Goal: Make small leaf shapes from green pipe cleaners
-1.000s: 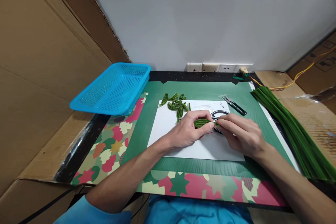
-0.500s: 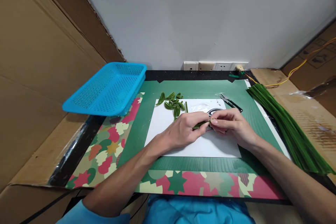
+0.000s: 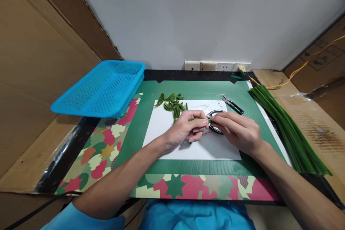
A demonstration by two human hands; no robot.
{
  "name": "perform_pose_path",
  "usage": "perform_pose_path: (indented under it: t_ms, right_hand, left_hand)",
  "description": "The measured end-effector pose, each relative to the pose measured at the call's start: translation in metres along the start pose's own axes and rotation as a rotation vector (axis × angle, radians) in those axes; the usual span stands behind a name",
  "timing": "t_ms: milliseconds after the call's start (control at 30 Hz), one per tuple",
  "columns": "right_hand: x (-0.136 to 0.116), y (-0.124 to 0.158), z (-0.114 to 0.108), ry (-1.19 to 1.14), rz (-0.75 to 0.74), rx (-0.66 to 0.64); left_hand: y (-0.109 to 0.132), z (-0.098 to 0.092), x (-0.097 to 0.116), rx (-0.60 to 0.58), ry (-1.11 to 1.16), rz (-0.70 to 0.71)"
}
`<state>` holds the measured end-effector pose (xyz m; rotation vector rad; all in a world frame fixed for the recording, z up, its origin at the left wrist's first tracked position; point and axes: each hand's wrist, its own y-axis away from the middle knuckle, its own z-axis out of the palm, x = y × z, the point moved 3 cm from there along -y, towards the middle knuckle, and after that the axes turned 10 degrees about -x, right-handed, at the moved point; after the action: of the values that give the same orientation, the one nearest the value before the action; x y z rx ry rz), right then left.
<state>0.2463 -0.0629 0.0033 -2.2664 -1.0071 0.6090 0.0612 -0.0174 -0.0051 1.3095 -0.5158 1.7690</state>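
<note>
Over the white paper (image 3: 199, 151) my two hands meet. My left hand (image 3: 190, 125) pinches a green pipe cleaner piece (image 3: 196, 118), mostly covered by the fingers. At its right end, the thumb and fingers of my right hand (image 3: 238, 129) are closed on the same piece. Behind the hands lie scissors (image 3: 215, 111) with black handles, partly hidden. Several leaf shapes bent from green pipe cleaner (image 3: 176, 112) are grouped at the paper's upper left.
A thick bundle of long green pipe cleaners (image 3: 288, 129) lies on the right. Black-handled snips (image 3: 234, 105) rest beyond the paper. At the left stands a blue plastic basket (image 3: 97, 111). Sockets (image 3: 208, 66) with a plugged cable line the wall.
My right hand has turned over so that its back faces up, and my left hand has rolled to show its curled fingers. The view has shifted slightly right.
</note>
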Motion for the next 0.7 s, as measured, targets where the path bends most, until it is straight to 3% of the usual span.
perform_pose_path:
  t_ms: [200, 333, 433, 533, 633, 700]
  right_hand:
    - [-0.002, 0.001, -0.003, 0.022, -0.010, -0.022]
    - [-0.004, -0.005, -0.007, -0.120, 0.075, -0.021]
    - [-0.004, -0.010, -0.011, -0.362, 0.209, -0.066]
    - [0.000, -0.012, -0.009, -0.731, 0.474, -0.136]
    - [0.006, -0.009, 0.002, -1.185, 0.727, -0.225]
    - [0.009, -0.008, 0.008, -1.331, 0.801, -0.241]
  left_hand:
    - [0.002, 0.002, 0.004, -0.034, -0.048, 0.032]
    - [0.005, 0.002, 0.009, 0.027, -0.265, 0.107]
    - [0.008, -0.001, 0.016, 0.089, -0.534, 0.178]
    - [0.011, -0.001, 0.022, 0.098, -0.698, 0.245]
    - [0.011, 0.001, 0.021, 0.105, -0.709, 0.276]
    - [0.008, 0.001, 0.015, 0.138, -0.601, 0.265]
